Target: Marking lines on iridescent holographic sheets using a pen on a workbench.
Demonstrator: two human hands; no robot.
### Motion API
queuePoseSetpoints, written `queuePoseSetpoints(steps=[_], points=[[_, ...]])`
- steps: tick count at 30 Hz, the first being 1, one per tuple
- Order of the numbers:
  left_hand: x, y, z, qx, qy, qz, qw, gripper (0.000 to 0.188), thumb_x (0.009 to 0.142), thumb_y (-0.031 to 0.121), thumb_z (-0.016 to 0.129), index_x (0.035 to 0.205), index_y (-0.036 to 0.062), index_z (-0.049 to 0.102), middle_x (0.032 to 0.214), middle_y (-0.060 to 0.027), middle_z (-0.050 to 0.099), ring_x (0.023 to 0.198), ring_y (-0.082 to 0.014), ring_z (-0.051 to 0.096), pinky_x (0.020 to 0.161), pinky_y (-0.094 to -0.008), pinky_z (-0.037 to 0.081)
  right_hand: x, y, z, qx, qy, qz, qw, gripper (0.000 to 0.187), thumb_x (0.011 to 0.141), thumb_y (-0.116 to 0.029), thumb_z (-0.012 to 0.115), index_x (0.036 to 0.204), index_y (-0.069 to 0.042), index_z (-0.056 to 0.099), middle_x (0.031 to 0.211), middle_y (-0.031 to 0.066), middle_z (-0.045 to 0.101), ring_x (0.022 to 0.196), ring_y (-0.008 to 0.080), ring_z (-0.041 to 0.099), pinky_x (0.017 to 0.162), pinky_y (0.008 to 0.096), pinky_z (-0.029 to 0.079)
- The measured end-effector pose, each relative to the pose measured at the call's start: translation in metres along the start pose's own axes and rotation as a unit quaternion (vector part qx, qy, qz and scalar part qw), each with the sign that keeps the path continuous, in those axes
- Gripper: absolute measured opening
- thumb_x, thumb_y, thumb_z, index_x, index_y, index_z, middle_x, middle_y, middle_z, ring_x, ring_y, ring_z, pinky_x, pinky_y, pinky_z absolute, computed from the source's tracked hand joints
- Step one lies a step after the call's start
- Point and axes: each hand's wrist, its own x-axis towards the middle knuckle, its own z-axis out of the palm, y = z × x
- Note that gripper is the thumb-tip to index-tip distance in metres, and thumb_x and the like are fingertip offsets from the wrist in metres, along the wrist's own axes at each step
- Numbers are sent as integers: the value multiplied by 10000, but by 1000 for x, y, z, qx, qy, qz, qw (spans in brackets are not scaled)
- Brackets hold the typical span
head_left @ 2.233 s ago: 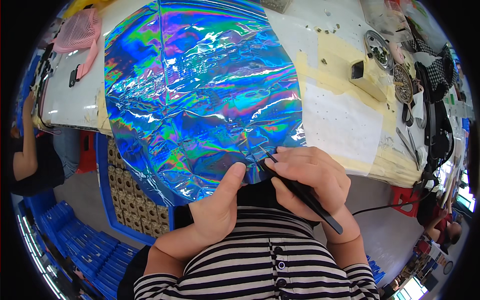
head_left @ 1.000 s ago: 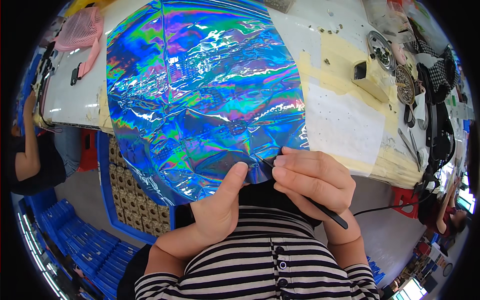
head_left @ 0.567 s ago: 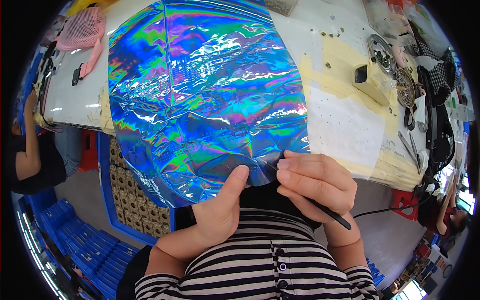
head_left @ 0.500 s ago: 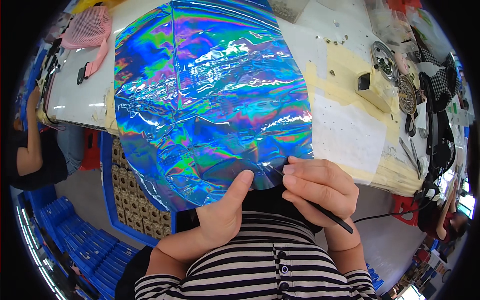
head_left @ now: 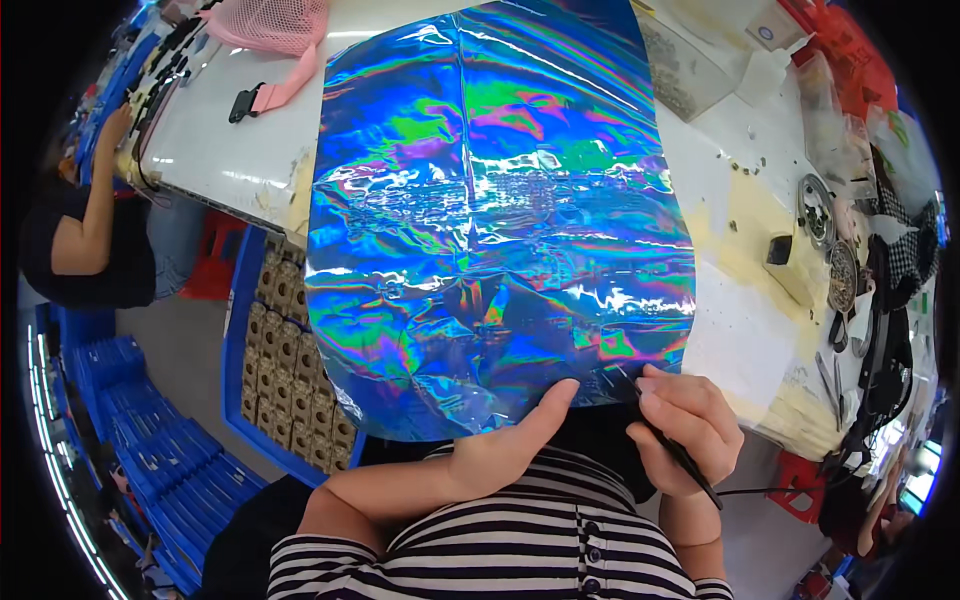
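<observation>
A large, shiny iridescent blue sheet (head_left: 500, 240) covers the middle of the table and reaches my lap, creased and with a fold line down its upper half. My left hand (head_left: 505, 450) grips its near edge, thumb on top and fingers hidden beneath. Closed around a slim black pointed tool (head_left: 680, 455), my right hand (head_left: 695, 425) is at the sheet's near right corner. The tool's thin tip meets the sheet close to the left thumb; whether it touches or pierces the surface I cannot tell. A black cable runs right from behind the right hand.
A blue tray (head_left: 245, 395) of patterned blocks with round holes stands left, below table height. A pink mesh bag (head_left: 265, 25) with a buckle strap lies far left. Tweezers (head_left: 830, 385), dishes of small parts (head_left: 843, 275) and a yellowish block (head_left: 790, 265) sit right. Another person's arm (head_left: 95, 215) is left.
The whole view has shifted, so table things appear farther right and lower. Both hands stay on the sheet's near edge, and the right hand's tool now points more steeply up toward the sheet.
</observation>
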Motion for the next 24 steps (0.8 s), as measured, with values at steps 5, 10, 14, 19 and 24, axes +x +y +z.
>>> queuePoseSetpoints(steps=[5, 10, 14, 19, 24], points=[[3, -1, 4, -55, -10, -6, 998, 265, 914, 33, 719, 1171, 23, 655, 1114, -47, 708, 989, -131, 672, 845, -261, 525, -2, -4, -3, -8, 2, 4, 1000, 356, 715, -35, 856, 1038, -13, 708, 935, 134, 715, 861, 258, 714, 795, 390, 638], [-3, -1, 0, -21, -28, -22, 999, 255, 913, 32, 720, 1160, 34, 656, 1150, -39, 694, 1034, -116, 659, 871, -259, 517, 2, -12, -13, -37, -7, 13, 999, 361, 752, -82, 844, 1081, -40, 701, 1004, 137, 725, 884, 278, 715, 793, 379, 621], [-3, 4, -5, -8, -66, -35, 997, 320, 944, 10, 660, 1259, 15, 600, 1207, -70, 665, 1085, -152, 640, 927, -296, 510, 14, -11, -17, -66, -24, 11, 997, 319, 831, -177, 791, 1105, -52, 682, 1108, 146, 717, 1011, 317, 691, 905, 434, 570], [-4, 4, -8, -33, -102, -45, 993, 383, 941, -24, 638, 1315, -1, 559, 1261, -110, 631, 1136, -183, 617, 948, -321, 513, 27, -10, -15, -120, -123, 9, 985, 363, 865, -332, 728, 1113, -87, 627, 1318, 177, 636, 1311, 377, 540, 1123, 545, 385], [-18, -11, -21, -20, -93, -75, 993, 395, 931, -25, 644, 1316, -6, 560, 1241, -114, 639, 1113, -195, 628, 949, -324, 511, 19, -11, -9, -148, -186, 21, 971, 331, 888, -375, 696, 1071, -111, 615, 1333, 145, 637, 1346, 347, 520, 1156, 557, 322]])
